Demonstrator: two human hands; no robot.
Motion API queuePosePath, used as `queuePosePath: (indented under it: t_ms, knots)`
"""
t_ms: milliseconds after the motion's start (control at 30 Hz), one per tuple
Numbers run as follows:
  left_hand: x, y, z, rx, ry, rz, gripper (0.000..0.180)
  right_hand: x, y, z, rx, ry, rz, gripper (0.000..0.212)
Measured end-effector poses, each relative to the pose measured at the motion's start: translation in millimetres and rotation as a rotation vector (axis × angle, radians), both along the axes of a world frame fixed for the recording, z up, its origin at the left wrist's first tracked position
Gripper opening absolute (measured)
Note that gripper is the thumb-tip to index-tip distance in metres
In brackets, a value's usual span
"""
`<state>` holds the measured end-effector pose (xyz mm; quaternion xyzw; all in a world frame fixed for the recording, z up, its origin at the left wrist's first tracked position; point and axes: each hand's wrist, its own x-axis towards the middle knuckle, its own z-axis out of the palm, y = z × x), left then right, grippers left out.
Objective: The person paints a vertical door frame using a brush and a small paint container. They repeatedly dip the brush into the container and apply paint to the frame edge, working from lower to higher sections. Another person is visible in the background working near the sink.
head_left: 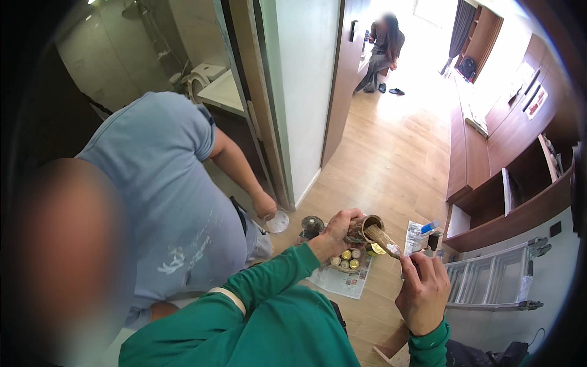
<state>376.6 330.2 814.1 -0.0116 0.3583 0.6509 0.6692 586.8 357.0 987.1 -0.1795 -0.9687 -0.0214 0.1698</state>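
My left hand (pixel 334 237) is closed around a small stained brown pot (pixel 354 232), tilted with its mouth to the right. In my right hand (pixel 423 292) is a paintbrush (pixel 384 238), gripped by the handle. Its bristles point into the mouth of the pot; how deep they reach I cannot tell. Below the pot, several small round tins (pixel 346 264) with gold or pale tops stand grouped on a sheet of newspaper (pixel 351 289) on the floor. A dark round object (pixel 312 224) lies left of my left hand.
A person in a light blue shirt (pixel 177 159) crouches close on my left, one hand by a clear round container (pixel 277 222). A doorway frame and wall corner (pixel 299 110) stand ahead. An aluminium ladder (pixel 489 278) leans at right, below shelving (pixel 520 189). Another person (pixel 386 46) sits far off.
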Motion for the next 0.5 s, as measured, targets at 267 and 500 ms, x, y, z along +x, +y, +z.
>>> queuePosePath:
  t_ms: [267,500]
  knots:
    - [10.8,16.3,0.2,0.029,-0.022,-0.036,0.024,24.0,2.7,4.7,0.009,0.021,-0.023,0.046]
    - [13.5,32.4,17.0,-0.055,0.025,0.044,0.022,34.7,10.1,16.1,0.005,0.003,-0.100,0.050]
